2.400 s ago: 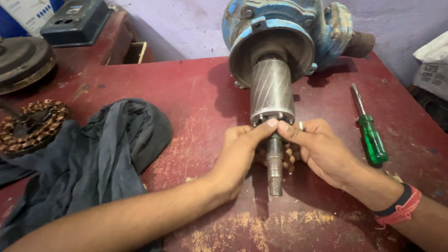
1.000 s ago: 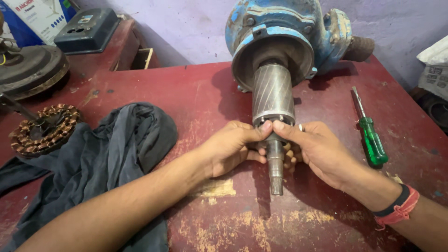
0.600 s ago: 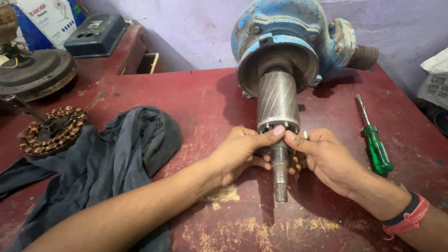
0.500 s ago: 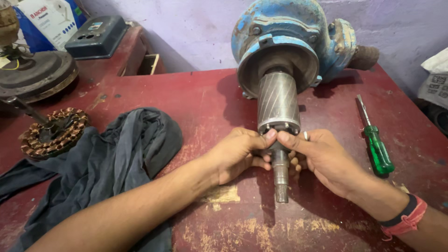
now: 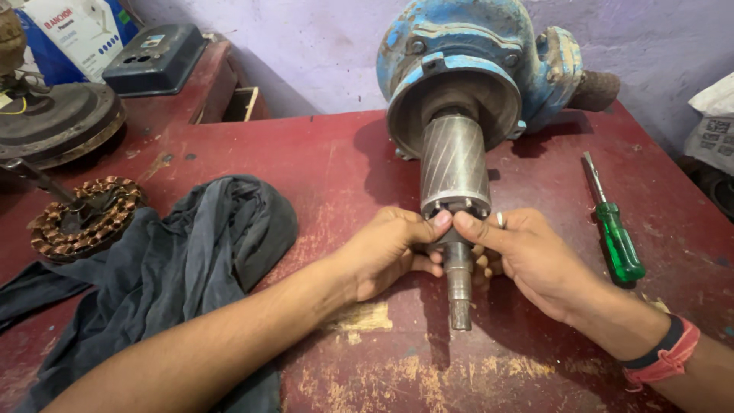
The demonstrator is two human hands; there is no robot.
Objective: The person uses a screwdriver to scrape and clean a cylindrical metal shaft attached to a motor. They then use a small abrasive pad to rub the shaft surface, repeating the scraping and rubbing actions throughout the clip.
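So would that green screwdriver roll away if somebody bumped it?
Probably a little: the green screwdriver has a round handle and lies loose on the flat red table. It looks stiff and light, so a nudge should shift it easily.

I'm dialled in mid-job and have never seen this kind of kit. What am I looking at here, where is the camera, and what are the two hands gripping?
The picture comes from a camera worn on the person's head, looking down at their own bare hands over a worn red table.

The big blue housing at the back is a motor casing lying on its side. A grey metal cylinder, the rotor, sticks out of its open end, with a thinner shaft running toward the camera.

The left hand and the right hand both grip the near end of the rotor, thumbs meeting on top.

Also on the table: a dark cloth on the left, a copper winding beyond it, and a green-handled screwdriver on the right.
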